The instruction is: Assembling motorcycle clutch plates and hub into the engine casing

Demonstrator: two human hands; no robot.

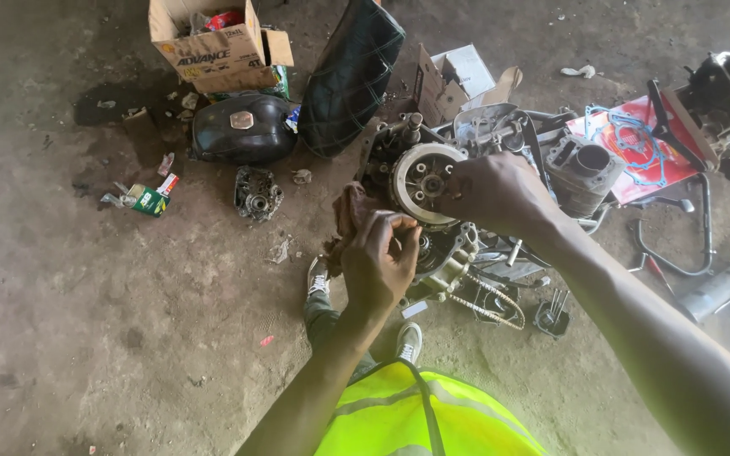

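Where parts litter concrete floor (86,295) | right hand (492,190) grips clutch (420,181)

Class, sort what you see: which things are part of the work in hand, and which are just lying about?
In hand:
left hand
rag
right hand
round clutch
engine case

Lying about:
fuel tank
seat
cardboard box
cylinder
gasket sheet
chain

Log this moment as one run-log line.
left hand: holds brown rag | right hand: grips round clutch assembly on engine case | drive chain hangs below
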